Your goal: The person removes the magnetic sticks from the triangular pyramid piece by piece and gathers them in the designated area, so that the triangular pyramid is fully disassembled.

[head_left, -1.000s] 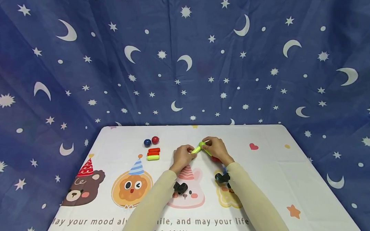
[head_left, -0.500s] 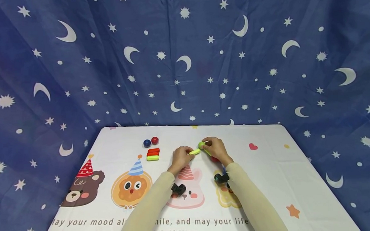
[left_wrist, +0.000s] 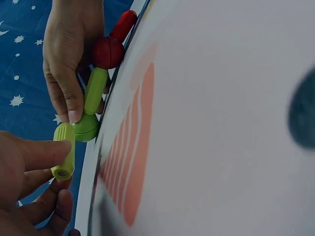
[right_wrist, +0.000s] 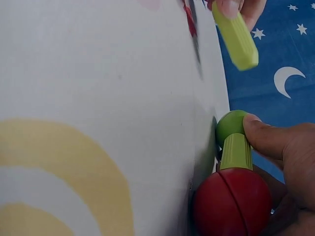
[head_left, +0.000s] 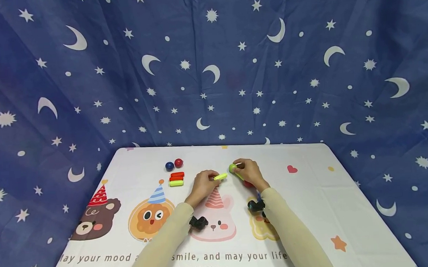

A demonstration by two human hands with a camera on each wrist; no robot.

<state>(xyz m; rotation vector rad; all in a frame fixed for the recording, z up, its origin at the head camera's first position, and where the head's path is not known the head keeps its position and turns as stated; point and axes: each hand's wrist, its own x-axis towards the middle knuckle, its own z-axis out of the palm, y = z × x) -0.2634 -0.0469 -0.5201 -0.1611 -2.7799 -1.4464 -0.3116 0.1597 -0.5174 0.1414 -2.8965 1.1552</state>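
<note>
My left hand (head_left: 202, 186) pinches a yellow-green rod (head_left: 221, 176) between thumb and fingers; in the left wrist view that rod (left_wrist: 64, 151) shows a round end. To its right, my right hand (head_left: 251, 173) grips a joined piece. In the right wrist view the piece has a green ball (right_wrist: 230, 125), a yellow-green rod (right_wrist: 236, 151) and a red ball (right_wrist: 232, 202), with the thumb on the green ball. A red rod (left_wrist: 123, 26) extends beyond the red ball in the left wrist view. The loose rod and the green ball stand apart in the right wrist view.
Left of the hands lie a blue ball (head_left: 169, 166), a red ball (head_left: 178, 163), two red rods (head_left: 177, 175) and a yellow-green rod (head_left: 176, 183). They rest on a white printed tablecloth (head_left: 310, 193). A dark blue curtain (head_left: 232, 69) hangs behind.
The rod in my left hand was touching or close to the green ball; left hand and rod have moved left, away from it. The right hand keeps its grip and has barely moved.
</note>
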